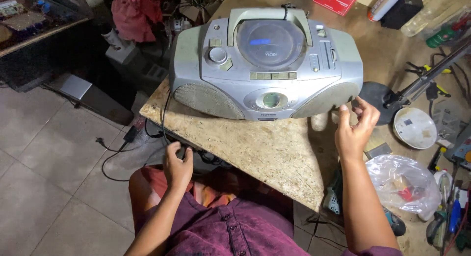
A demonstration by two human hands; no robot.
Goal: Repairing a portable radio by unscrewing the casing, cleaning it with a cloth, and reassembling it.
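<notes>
Silver portable stereo (265, 64) sat on the worn wooden table (265, 153), near its left edge, speakers facing the person, carry handle folded back over the round disc lid; right hand (354, 128) was raised at the stereo's near right corner, fingers spread, fingertips just at the right speaker grille, closed on nothing; left hand (176, 165) was below the table's near left edge, grip pinched together on a black cable (164, 114) that ran up toward the stereo's left end; cable also trailed across the tiled floor (54, 153) at left; clear plastic bag (402, 180) lay near right of the right hand; white round dish (414, 127) and a black lamp base (378, 96) stood right of the stereo; red box (336, 0) at far edge.
</notes>
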